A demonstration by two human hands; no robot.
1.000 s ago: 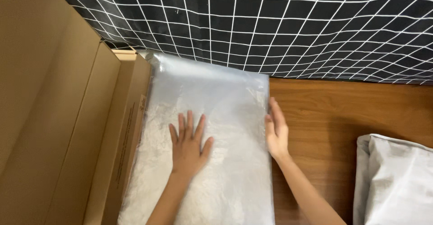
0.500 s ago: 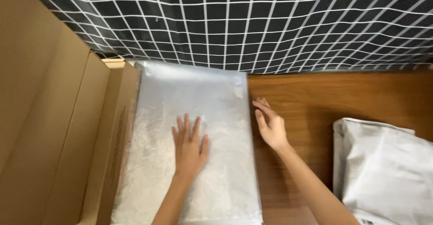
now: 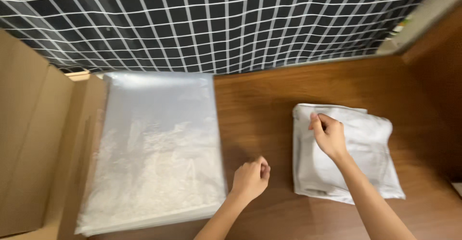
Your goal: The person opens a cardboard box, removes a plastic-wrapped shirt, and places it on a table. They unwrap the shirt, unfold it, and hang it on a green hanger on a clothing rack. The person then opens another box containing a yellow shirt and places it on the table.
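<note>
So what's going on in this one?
A person works at a brown wooden table. Their right hand pinches the near-left edge of a folded white item in a clear bag. The left hand, loosely curled, rests on the table beside a stack of clear plastic bags. Flattened brown cardboard lies left.

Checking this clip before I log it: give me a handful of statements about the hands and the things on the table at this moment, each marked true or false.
1. The right hand rests on the folded white bundle. True.
2. The left hand lies flat on the stack of clear plastic bags. False: it is curled into a loose fist over the wooden table, just beside the stack's right edge.
3. The stack of bags lies to the left of the white bundle. True.
4. The cardboard box stands at the right edge of the table. False: it is on the left, beside the stack.
5. A dark cloth with a white grid hangs behind the table. True.
</note>
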